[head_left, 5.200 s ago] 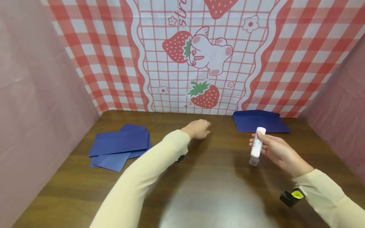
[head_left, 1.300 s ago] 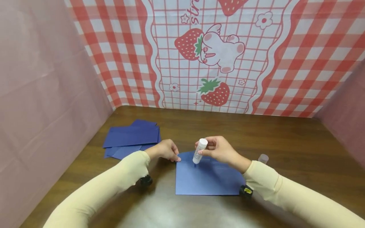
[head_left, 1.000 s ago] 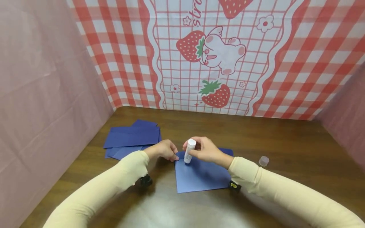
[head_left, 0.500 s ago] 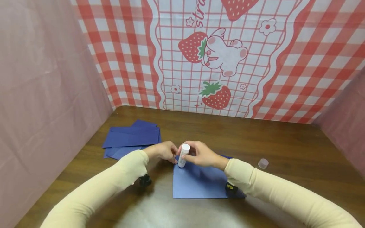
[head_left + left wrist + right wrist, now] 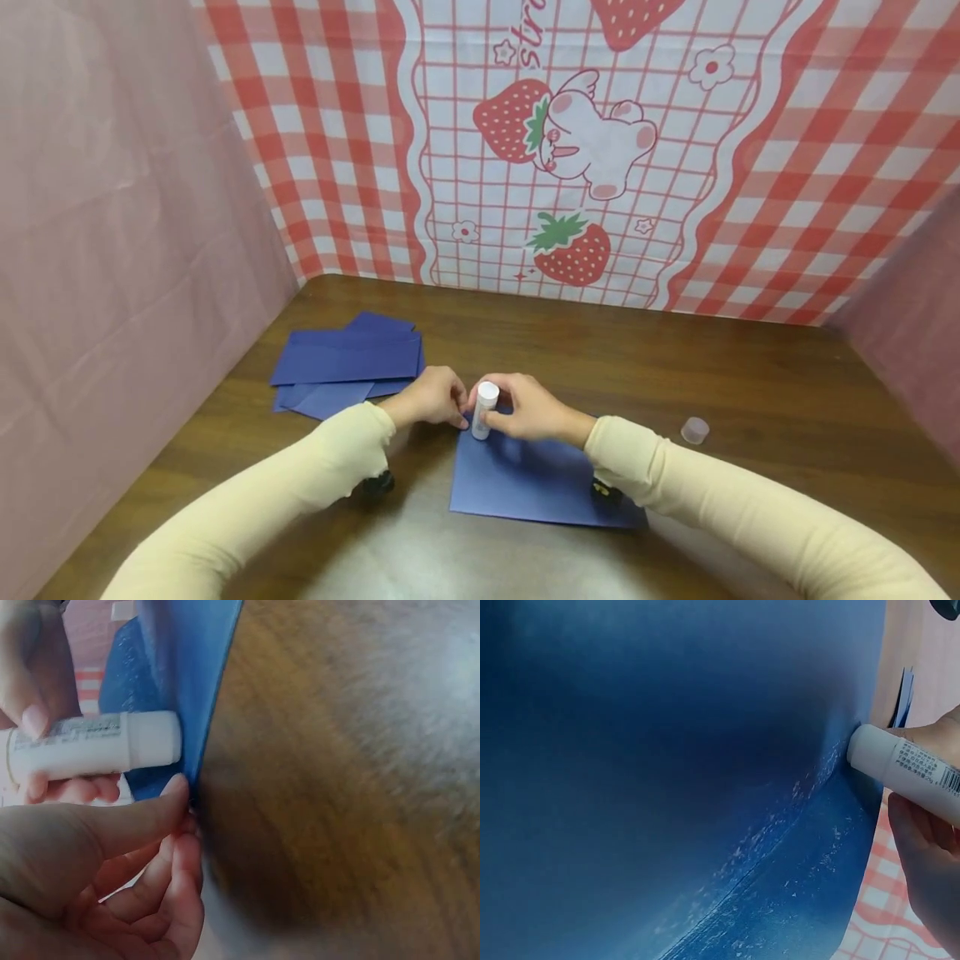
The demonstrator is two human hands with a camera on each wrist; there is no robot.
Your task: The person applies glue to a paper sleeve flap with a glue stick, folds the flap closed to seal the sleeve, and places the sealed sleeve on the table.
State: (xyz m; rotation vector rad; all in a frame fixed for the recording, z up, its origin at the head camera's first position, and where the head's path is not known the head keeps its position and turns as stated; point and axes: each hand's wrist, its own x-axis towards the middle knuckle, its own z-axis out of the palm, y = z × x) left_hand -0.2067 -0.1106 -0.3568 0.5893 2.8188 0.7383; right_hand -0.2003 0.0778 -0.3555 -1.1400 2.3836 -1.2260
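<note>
The right hand is grasping a white glue stick between thumb and fingers, holding it nearly upright with its lower end touching a blue envelope. The left hand is pinching that envelope's corner just beside the stick, its thumb lying on top and its fingers curling below. The right wrist view is showing the stick's end resting at the fold, close to the envelope's side edge; white flecks are running along the crease and dotting the flap. The envelope is lying on the brown wooden counter in front of the person, partly hidden by the right hand and the right sleeve.

Farther out, a small translucent cap is sitting on the counter to the right of the envelope. Over to the left, a pile of blue envelopes is lying in loose overlap near the left hand. A red-and-white checked cloth is hanging behind the counter, and pink fabric is covering the left side.
</note>
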